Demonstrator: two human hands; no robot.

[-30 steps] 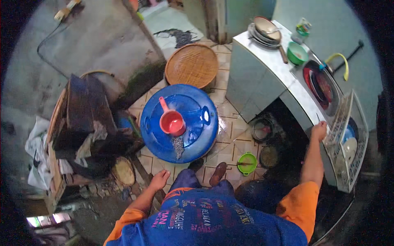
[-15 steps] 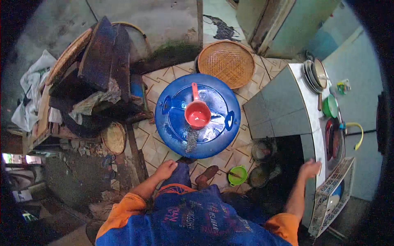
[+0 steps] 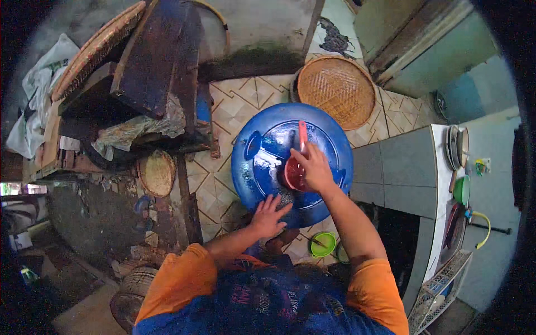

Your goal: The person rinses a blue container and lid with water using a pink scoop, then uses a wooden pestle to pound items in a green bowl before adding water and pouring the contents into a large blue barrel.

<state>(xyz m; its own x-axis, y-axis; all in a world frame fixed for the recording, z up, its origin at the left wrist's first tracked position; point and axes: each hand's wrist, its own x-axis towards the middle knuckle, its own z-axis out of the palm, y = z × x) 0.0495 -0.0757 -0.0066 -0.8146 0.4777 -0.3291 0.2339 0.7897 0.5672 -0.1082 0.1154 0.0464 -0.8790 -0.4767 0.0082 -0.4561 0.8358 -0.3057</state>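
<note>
A large blue plastic drum (image 3: 262,120) stands in front of me, its wet top facing up. On that top sits a red long-handled water dipper (image 3: 295,176), its handle pointing away from me. My right hand (image 3: 315,170) is over the dipper's right side, fingers apart and reaching the base of the handle; a firm grip does not show. At the drum's near edge my left hand (image 3: 270,216) lies with its fingers spread and holds nothing. A greyish grainy patch (image 3: 286,197) lies on the drum top between the hands.
Beyond the drum lies a round woven tray (image 3: 336,92). A green basin (image 3: 322,244) sits on the floor near my legs. At right runs a tiled counter (image 3: 410,170) with a dish rack (image 3: 441,296). Dark wooden planks (image 3: 151,61) lean at left.
Both hands have come inward from my sides to the drum, the right to the dipper and the left to the near edge. The whole scene has shifted rightward in view.
</note>
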